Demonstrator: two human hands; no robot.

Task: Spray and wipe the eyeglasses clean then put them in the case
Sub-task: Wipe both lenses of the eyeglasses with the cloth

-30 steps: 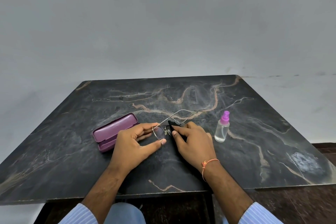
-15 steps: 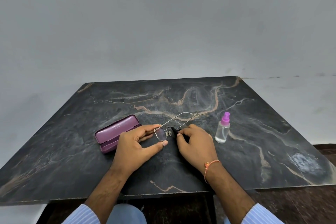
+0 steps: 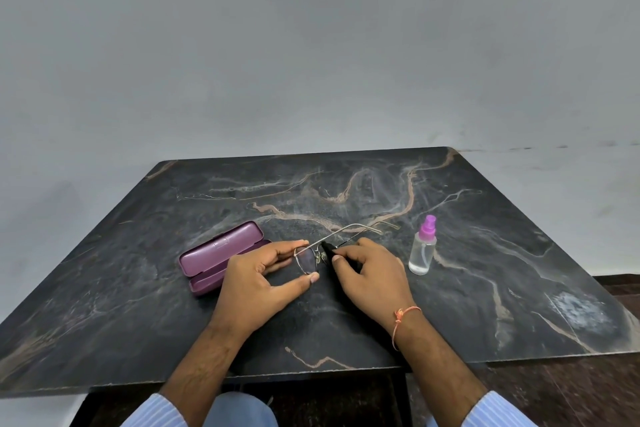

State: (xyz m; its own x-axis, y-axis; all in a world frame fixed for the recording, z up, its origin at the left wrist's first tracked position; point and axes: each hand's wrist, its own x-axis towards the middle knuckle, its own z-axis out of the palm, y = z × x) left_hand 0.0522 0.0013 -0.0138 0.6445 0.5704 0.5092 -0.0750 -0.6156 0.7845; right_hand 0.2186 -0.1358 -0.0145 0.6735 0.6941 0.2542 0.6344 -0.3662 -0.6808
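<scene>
Thin metal eyeglasses, arms unfolded, are pinched by the left hand; the right hand pinches a black cloth on one lens. The purple case lies open, showing nothing inside; the bottle holds clear liquid.

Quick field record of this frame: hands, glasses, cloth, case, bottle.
left hand: pinches the rim of one lens
right hand: presses a dark cloth on the other lens
eyeglasses: held between both hands, temples unfolded, pointing away
case: purple, open, left of the hands, nothing seen inside
spray bottle: upright, right of the hands, untouched
table: dark marble
</scene>
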